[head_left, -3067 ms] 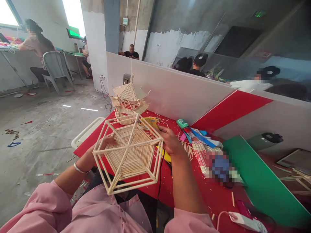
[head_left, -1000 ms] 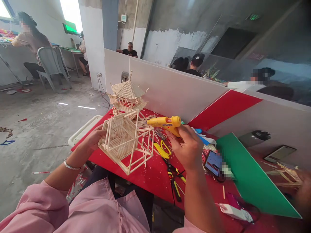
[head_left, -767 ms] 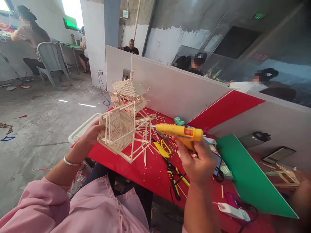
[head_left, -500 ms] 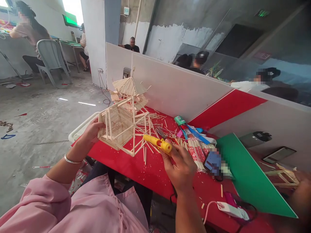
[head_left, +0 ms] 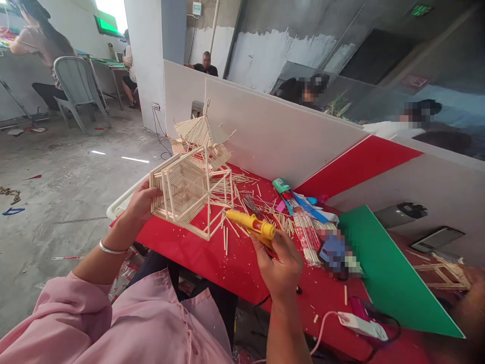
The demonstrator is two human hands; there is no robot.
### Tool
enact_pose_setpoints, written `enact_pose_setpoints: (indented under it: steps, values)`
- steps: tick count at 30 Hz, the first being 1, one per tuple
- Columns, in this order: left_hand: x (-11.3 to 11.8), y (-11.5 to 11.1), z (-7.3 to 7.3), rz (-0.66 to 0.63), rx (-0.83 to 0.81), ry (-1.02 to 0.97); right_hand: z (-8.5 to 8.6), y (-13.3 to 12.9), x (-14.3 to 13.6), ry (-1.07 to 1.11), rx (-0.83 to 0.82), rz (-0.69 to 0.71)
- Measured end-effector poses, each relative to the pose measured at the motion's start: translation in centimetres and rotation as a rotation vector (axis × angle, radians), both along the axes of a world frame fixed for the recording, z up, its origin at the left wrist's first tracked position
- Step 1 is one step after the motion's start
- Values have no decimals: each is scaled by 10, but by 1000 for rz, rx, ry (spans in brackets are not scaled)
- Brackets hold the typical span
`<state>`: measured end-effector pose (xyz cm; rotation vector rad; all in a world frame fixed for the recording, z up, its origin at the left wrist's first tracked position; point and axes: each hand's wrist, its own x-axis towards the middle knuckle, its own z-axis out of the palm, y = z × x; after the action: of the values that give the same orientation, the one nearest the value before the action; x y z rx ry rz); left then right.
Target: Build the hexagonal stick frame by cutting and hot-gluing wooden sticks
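Left hand [head_left: 141, 205] is pinching a pale hexagonal wooden-stick frame [head_left: 182, 191], best held steady, while right hand [head_left: 281, 265] is clasping a yellow plastic glue gun [head_left: 244, 220].

The left hand [head_left: 142, 203] grips the edge of a hexagonal, pale wooden-stick frame with a close-laid stick panel [head_left: 182, 190], tilted above a red-topped table [head_left: 212, 269]. The right hand [head_left: 282, 262] holds a yellow plastic glue gun [head_left: 248, 222], its nozzle pointing toward the frame's lower right corner; whether they touch is unclear. Behind the frame stands a tiered pagoda model of pale sticks [head_left: 202, 133]. Loose wooden sticks and plastic-wrapped stick bundles [head_left: 306, 236] lie rightward, near an upright green board [head_left: 394, 273]
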<state>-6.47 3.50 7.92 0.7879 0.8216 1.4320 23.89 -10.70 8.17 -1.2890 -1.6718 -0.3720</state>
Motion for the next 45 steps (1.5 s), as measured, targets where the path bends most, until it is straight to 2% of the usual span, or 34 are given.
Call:
enact_pose_setpoints:
  steps: [3, 7, 12, 19, 22, 24, 26, 29, 31, 35, 39, 42, 45]
  values:
    - [1, -1, -1, 19, 11, 4, -2, 5, -5, -31, 44, -67]
    - [-2, 3, -5, 48, 50, 9, -6, -4, -15, 30, -41, 49]
    - [-2, 3, -4, 102, 85, 14, -9, -20, -23, 134, 7, 17]
    - [11, -11, 5, 226, 131, 73, -3, -16, -32, -202, 5, -32]
    - [11, -15, 8, 298, 179, 80, -3, -18, -34, -237, -32, -18]
    - [9, -16, 9, 336, 206, 82, -7, -21, -32, -114, -67, 10]
    - [7, -15, 11, 354, 218, 75, -15, -21, -29, 97, -84, 5]
    - [7, -14, 10, 333, 196, 54, -25, -15, -26, 403, -113, -86]
    - [9, -14, 8, 306, 175, 45, -29, -6, -26, 537, -209, -109]
    - [14, -14, 1, 237, 175, 24, -31, 17, -35, 756, -468, 27]
    - [16, -15, -4, 189, 155, 11, -35, 31, -41, 994, -631, 213]
    - [15, -13, -6, 190, 128, 18, -40, 30, -37, 1063, -723, 293]
    - [11, -10, -8, 209, 107, 23, -48, 18, -25, 1037, -746, 262]
